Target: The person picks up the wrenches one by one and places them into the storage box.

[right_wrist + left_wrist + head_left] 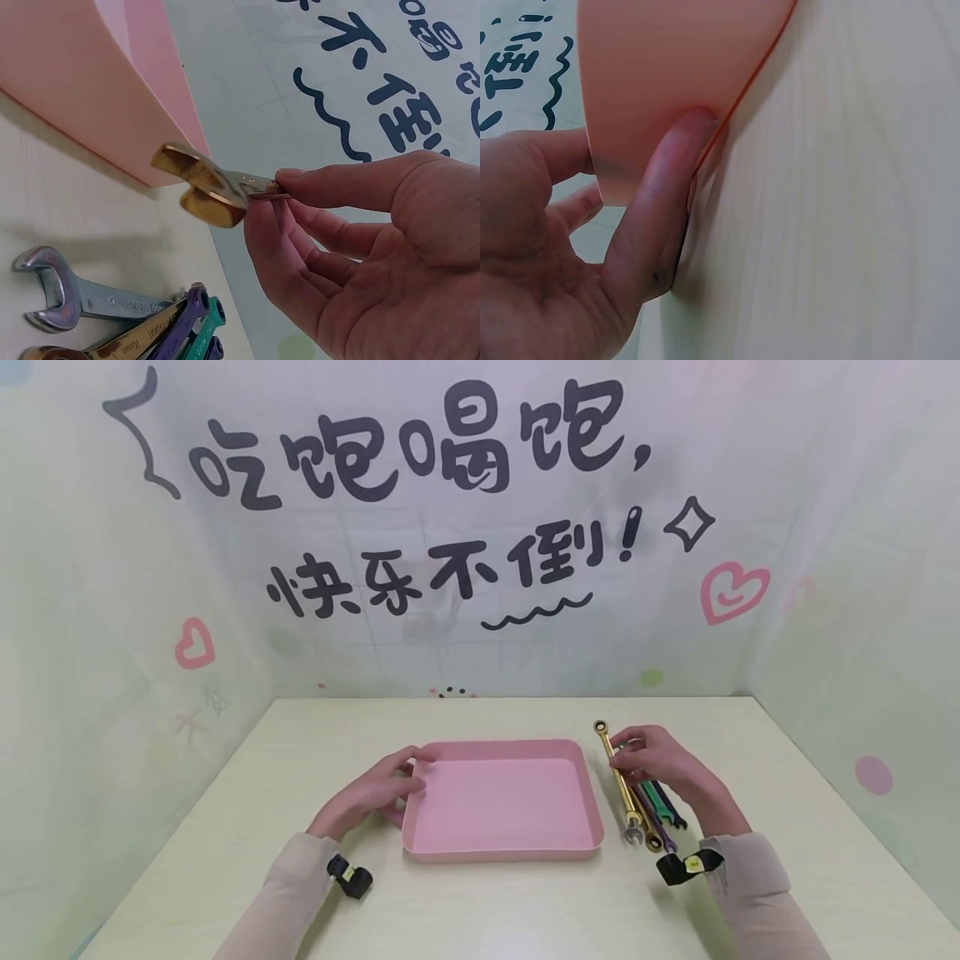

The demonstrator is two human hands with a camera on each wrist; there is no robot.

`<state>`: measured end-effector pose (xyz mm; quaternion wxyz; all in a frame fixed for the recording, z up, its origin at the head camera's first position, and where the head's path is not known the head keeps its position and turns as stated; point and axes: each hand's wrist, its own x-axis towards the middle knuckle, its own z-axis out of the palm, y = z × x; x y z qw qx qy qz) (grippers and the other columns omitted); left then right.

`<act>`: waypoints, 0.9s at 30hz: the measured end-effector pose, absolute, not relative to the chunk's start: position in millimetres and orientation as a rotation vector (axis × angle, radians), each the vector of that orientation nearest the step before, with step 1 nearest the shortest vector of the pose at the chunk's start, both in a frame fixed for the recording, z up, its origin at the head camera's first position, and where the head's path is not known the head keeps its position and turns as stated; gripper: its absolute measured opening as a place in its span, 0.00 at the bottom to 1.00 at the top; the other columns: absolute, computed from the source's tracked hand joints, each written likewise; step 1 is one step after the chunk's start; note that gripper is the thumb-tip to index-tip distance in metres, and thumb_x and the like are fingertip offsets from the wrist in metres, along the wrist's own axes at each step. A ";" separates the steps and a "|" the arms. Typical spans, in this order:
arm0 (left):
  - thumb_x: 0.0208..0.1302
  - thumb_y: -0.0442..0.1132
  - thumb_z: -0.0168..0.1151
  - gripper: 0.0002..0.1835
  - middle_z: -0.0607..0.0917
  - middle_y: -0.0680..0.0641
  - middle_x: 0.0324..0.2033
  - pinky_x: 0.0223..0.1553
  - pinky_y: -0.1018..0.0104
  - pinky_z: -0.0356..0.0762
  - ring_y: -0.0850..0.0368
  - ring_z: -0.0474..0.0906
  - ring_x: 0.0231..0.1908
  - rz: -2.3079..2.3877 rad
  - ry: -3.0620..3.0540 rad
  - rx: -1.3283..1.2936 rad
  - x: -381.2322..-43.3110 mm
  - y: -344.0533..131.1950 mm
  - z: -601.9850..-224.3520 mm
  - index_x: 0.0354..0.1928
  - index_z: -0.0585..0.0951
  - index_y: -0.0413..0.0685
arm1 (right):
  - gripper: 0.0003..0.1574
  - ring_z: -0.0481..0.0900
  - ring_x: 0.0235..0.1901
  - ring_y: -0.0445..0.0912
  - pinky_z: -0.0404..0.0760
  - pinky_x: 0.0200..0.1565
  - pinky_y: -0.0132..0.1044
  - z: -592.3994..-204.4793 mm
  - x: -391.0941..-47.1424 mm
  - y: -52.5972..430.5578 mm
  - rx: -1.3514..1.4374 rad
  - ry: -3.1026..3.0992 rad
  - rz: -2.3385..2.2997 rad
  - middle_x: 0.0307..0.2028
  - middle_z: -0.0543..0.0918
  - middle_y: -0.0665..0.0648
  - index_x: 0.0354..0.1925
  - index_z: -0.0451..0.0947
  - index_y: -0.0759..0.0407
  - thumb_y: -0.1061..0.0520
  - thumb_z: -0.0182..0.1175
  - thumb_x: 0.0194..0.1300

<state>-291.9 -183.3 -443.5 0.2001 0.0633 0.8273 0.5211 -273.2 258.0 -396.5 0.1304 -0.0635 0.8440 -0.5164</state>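
A shallow pink tray (502,802) lies on the table, and my left hand (382,789) grips its left wall. In the left wrist view the thumb (679,150) presses the outer face while other fingers reach past the rim. To the right of the tray, my right hand (660,756) pinches a gold combination wrench (618,775) between thumb and fingers. Its open end (202,184) points toward the right wrist camera, raised above the other wrenches. Below it lie a silver wrench (112,300), another gold wrench (127,345), a purple wrench (184,319) and a green wrench (206,330).
A dark blue wrench (675,814) lies at the right of the pile, partly hidden. The pale wooden table (480,910) ends at a printed curtain (450,652) behind, with curtains at both sides too.
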 end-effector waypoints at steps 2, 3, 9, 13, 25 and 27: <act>0.72 0.37 0.58 0.25 0.72 0.36 0.57 0.26 0.55 0.88 0.49 0.84 0.34 1.456 2.311 0.180 -292.5 -183.2 -443.8 0.70 0.71 0.55 | 0.26 0.84 0.31 0.44 0.90 0.40 0.42 -396.5 -272.5 257.7 -0.186 2.451 -1.501 0.39 0.88 0.64 0.61 0.69 0.77 0.62 0.60 0.72; 0.72 0.37 0.59 0.25 0.72 0.36 0.56 0.26 0.55 0.88 0.49 0.84 0.34 1.457 2.311 0.180 -292.6 -183.1 -443.9 0.70 0.71 0.56 | 0.26 0.83 0.31 0.44 0.90 0.41 0.43 -396.5 -272.3 257.6 -0.187 2.450 -1.503 0.39 0.88 0.64 0.61 0.69 0.77 0.61 0.60 0.71; 0.72 0.37 0.59 0.26 0.72 0.36 0.57 0.26 0.55 0.89 0.49 0.84 0.34 1.457 2.313 0.192 -291.8 -183.3 -444.7 0.70 0.71 0.55 | 0.25 0.83 0.31 0.44 0.89 0.40 0.40 -396.9 -272.0 256.4 -0.185 2.458 -1.497 0.38 0.88 0.65 0.60 0.70 0.77 0.62 0.61 0.71; 0.73 0.37 0.58 0.25 0.72 0.36 0.57 0.26 0.55 0.89 0.50 0.85 0.33 1.459 2.313 0.197 -290.7 -183.6 -444.7 0.70 0.71 0.55 | 0.24 0.83 0.30 0.44 0.88 0.38 0.39 -396.6 -272.4 255.1 -0.191 2.470 -1.482 0.38 0.88 0.65 0.60 0.70 0.76 0.63 0.60 0.71; 0.73 0.36 0.57 0.25 0.72 0.35 0.57 0.26 0.56 0.89 0.50 0.84 0.33 1.450 2.327 0.210 -290.2 -183.5 -444.3 0.69 0.71 0.53 | 0.25 0.83 0.30 0.44 0.88 0.38 0.39 -398.3 -272.5 251.6 -0.191 2.463 -1.479 0.40 0.87 0.68 0.60 0.70 0.76 0.62 0.61 0.71; 0.73 0.36 0.57 0.25 0.72 0.35 0.57 0.26 0.56 0.89 0.50 0.84 0.33 1.452 2.324 0.211 -290.4 -183.4 -444.3 0.70 0.71 0.53 | 0.25 0.83 0.30 0.44 0.89 0.38 0.39 -399.0 -272.6 251.3 -0.195 2.470 -1.469 0.41 0.87 0.68 0.60 0.71 0.76 0.62 0.60 0.71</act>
